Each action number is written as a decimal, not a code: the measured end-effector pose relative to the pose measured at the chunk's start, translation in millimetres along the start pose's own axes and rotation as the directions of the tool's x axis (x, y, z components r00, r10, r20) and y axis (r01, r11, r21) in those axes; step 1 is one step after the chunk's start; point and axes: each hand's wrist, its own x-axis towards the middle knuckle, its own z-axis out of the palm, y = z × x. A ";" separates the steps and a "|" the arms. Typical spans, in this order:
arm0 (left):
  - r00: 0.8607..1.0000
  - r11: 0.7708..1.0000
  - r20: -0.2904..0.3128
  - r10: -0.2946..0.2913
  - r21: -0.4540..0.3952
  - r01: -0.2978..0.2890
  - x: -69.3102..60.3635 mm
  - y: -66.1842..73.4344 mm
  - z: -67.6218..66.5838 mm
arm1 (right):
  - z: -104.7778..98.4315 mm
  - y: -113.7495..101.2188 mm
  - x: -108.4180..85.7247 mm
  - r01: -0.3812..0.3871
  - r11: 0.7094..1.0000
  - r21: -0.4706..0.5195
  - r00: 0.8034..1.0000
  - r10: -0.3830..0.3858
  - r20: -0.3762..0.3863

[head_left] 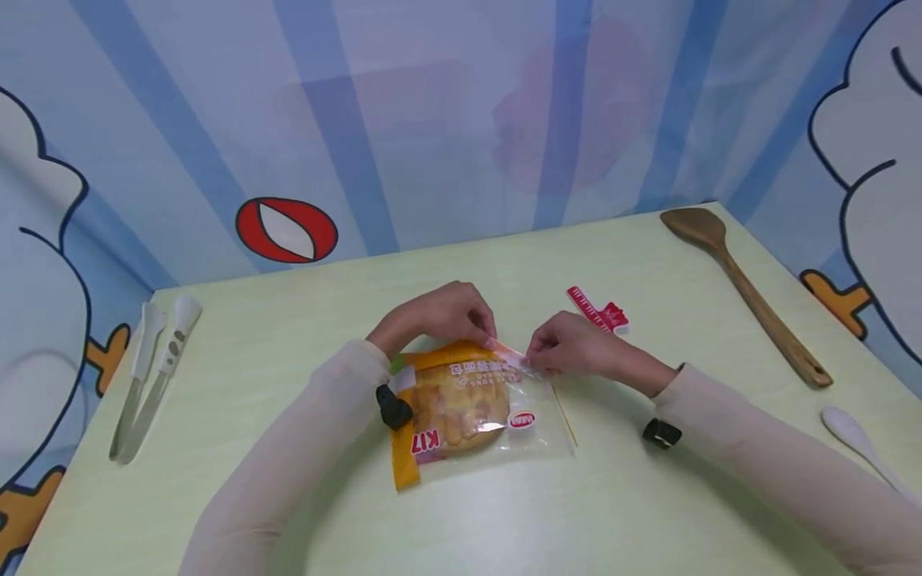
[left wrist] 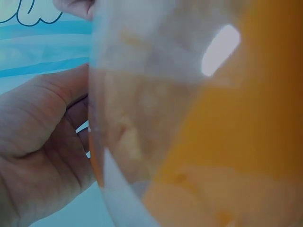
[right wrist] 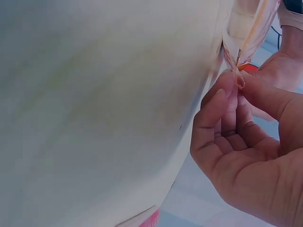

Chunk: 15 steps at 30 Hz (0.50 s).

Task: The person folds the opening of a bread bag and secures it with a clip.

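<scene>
A clear and orange plastic package [head_left: 461, 412] with a round baked item inside lies on the table between the forearms. My left hand [head_left: 450, 314] pinches its far edge near the middle. At the far right corner my right hand [head_left: 572, 346] pinches the same edge between thumb and fingers. In the right wrist view the right hand [right wrist: 251, 142] holds a small folded bit of the film at its fingertips. The package [left wrist: 227, 123] fills much of the left wrist view and hides the fingertips of the left hand [left wrist: 42, 142].
Metal tongs with white handles [head_left: 154, 376] lie at the left. A red clip [head_left: 599, 310] is just beyond the right hand. A wooden spatula [head_left: 756, 304] and a white spoon [head_left: 857, 436] lie at the right. A printed curtain [head_left: 461, 120] stands behind the table.
</scene>
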 end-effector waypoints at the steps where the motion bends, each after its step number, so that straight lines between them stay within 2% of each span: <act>1: 1.000 1.000 0.000 -0.005 -0.002 0.005 -0.3 -0.4 -0.1 | -0.3 0.9 -1.4 0.002 1.000 0.003 1.000 -0.002 0.003; 15: 0.999 0.999 -0.012 -0.042 -0.033 0.042 -1.8 -2.3 1.0 | -3.5 4.6 -5.5 0.033 0.999 0.012 0.999 -0.033 0.018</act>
